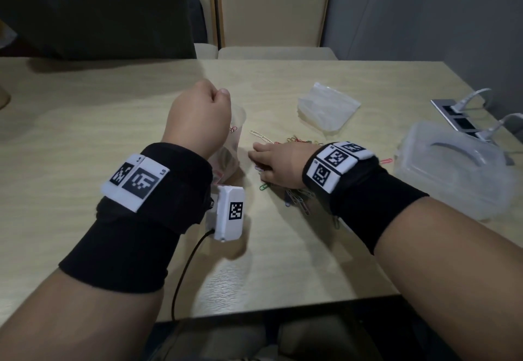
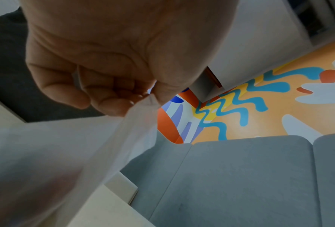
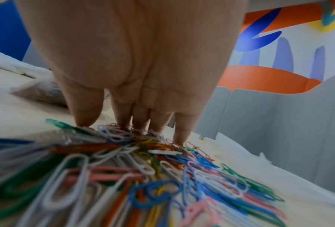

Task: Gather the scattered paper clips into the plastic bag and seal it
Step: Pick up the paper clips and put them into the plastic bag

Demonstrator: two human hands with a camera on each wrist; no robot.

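My left hand [image 1: 201, 114] is raised above the table and pinches the top edge of a clear plastic bag [image 1: 230, 145], which hangs down from it with a few clips inside. In the left wrist view the fingers [image 2: 112, 101] curl round the bag's rim [image 2: 135, 122]. My right hand [image 1: 278, 162] lies low on the pile of coloured paper clips [image 1: 297, 196]. Its straight fingertips [image 3: 85, 121] press down on the clips [image 3: 143, 161] on the table. More clips [image 1: 300, 140] lie just beyond the hand.
A second crumpled clear bag [image 1: 325, 107] lies further back on the wooden table [image 1: 85, 123]. A translucent plastic box [image 1: 452, 168] stands at the right, with a socket panel and white cables [image 1: 464, 117] behind it. Two chairs [image 1: 271, 10] stand across the table.
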